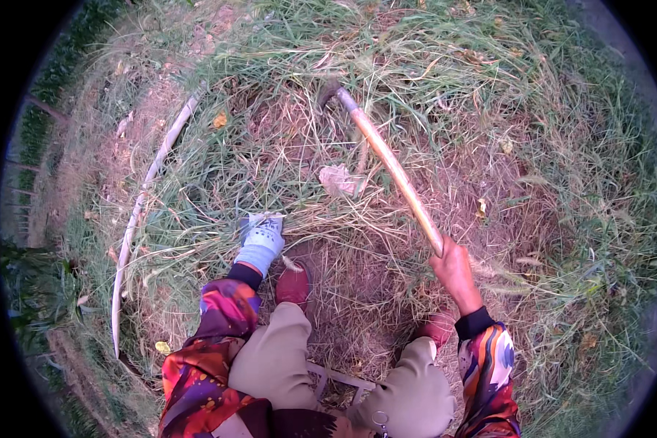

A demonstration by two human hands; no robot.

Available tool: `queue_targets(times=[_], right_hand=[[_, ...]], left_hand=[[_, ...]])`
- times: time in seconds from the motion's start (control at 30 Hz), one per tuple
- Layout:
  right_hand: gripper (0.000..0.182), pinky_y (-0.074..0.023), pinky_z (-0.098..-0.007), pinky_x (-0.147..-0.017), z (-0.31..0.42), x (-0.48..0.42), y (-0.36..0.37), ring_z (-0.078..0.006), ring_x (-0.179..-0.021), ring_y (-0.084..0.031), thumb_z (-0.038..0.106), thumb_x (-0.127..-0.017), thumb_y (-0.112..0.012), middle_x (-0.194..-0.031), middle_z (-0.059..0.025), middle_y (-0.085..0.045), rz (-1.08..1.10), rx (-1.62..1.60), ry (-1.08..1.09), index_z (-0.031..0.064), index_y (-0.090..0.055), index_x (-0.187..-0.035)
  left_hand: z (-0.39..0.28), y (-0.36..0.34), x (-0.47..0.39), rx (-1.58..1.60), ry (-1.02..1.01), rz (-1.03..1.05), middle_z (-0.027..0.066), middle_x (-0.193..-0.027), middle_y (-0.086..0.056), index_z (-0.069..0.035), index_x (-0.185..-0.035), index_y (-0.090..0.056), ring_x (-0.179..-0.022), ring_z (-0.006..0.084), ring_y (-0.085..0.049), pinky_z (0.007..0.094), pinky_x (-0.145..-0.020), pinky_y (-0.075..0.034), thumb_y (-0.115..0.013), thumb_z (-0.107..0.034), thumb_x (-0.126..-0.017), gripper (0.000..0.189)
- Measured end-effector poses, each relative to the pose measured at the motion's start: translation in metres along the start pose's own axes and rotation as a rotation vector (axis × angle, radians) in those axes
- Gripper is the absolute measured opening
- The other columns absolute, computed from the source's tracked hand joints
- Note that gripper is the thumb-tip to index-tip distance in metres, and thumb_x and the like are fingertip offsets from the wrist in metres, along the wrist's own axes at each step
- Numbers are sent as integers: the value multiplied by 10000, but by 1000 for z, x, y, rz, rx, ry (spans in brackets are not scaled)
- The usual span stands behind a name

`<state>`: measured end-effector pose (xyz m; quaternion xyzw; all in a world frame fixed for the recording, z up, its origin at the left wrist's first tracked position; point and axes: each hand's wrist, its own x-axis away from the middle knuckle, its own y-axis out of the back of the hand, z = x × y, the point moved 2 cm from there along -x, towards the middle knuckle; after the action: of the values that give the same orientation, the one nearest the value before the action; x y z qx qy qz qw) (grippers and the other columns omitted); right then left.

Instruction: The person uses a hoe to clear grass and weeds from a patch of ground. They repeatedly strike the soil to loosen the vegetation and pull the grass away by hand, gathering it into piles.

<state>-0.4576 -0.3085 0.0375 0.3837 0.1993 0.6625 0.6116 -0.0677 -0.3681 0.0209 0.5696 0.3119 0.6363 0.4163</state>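
Note:
My right hand [453, 271], bare, grips the lower end of a long wooden handle. This belongs to a sickle [397, 169] with a metal socket and a dark, slightly blurred blade. The sickle slants up and left, its blade among the grass stems ahead of me. On my left hand [263, 238] is a pale grey-blue work glove bearing writing. That hand is down on a layer of loose grass stalks [328, 222], just ahead of my left shoe. Its fingers point down and are hidden, so whether they grasp stalks cannot be told.
A long pale pole [148, 186] lies on the ground to the left. A dry leaf [339, 179] rests between my hands. Standing grass [471, 33] grows ahead and right. My red shoes [294, 284] flank a trampled patch, and a metal frame [336, 376] shows between my legs.

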Motion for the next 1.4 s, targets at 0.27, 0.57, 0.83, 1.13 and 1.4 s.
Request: queue_targets(times=[0.27,0.57,0.83,1.13,1.4], right_hand=[[185,-470,-480,-562,-118,327,23,-438,-610,-561,90,-648,-598,-617,-243,-555,-18,360,-299,8,-521,-794],[165,-452,-438,-534,-120,359,16,-399,-610,-586,135,-702,-620,-626,-224,-552,-25,197,-405,19,-529,-777],[224,-448,-442,-535,-84,309,31,-393,-543,-548,121,-635,-649,-570,-207,-524,-54,119,-444,3,-506,-763],[249,-462,-407,-545,-88,309,9,-345,-533,-565,148,-648,-668,-593,-195,-542,-131,148,-587,9,-534,-805],[199,-462,-388,-542,-77,232,2,-303,-507,-565,83,-653,-598,-597,-185,-542,-83,-148,-454,-6,-558,-825]], left_hand=[[-10,-22,10,-216,-102,25,133,-1158,-557,-146,-1130,-540,-1073,287,-537,435,-870,-425,-492,-209,-813,327],[-74,-31,27,-354,-298,-423,111,-1478,-177,-104,-1398,-233,-1299,270,-314,528,-1038,-241,-296,-165,-914,491],[-135,36,-44,-504,-466,-509,127,-1460,-212,-131,-1399,-230,-1360,296,-157,513,-1104,-31,-516,-536,-734,830],[-164,61,-125,-464,-550,296,210,-1415,-275,-75,-1362,-323,-1323,367,-227,501,-1105,-64,-681,-515,-567,977],[-118,-10,-80,-295,-758,163,237,-1260,-453,-47,-1237,-480,-1198,374,-401,477,-1058,-206,-728,-434,-541,834]])
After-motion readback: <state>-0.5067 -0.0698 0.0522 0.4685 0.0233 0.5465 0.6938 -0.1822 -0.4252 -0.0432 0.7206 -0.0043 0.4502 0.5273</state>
